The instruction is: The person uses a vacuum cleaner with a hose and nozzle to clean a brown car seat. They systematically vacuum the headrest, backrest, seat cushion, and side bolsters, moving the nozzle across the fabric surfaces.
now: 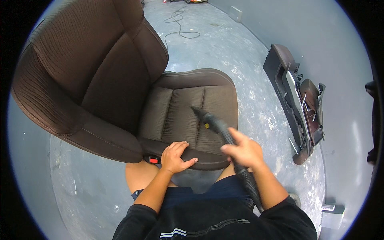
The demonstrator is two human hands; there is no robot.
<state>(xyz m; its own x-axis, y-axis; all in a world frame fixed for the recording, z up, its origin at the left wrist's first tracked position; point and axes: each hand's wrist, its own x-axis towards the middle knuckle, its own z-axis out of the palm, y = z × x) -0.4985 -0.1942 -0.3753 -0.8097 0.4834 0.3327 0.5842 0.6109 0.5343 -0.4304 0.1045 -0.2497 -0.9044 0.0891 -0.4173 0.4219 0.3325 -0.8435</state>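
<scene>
A brown fabric car seat [160, 116] stands in front of me, its backrest [116, 72] to the left and its cushion reaching right. In my right hand [246, 150] is a black vacuum cleaner hose [248, 182], fingers wrapped round it. The narrow dark nozzle [200, 114] at its end points at the middle of the cushion; whether it touches the fabric I cannot tell. My left hand [175, 157] lies on the cushion's near edge with its fingers spread, holding nothing. Beside it is a seat belt buckle [153, 160] with a red button.
Against the right wall lean removed car interior parts [298, 104], brown and black. A thin dark cable [180, 32] lies looped on the grey, paint-spotted floor [224, 52] at the back. A small box [333, 216] stands at the lower right.
</scene>
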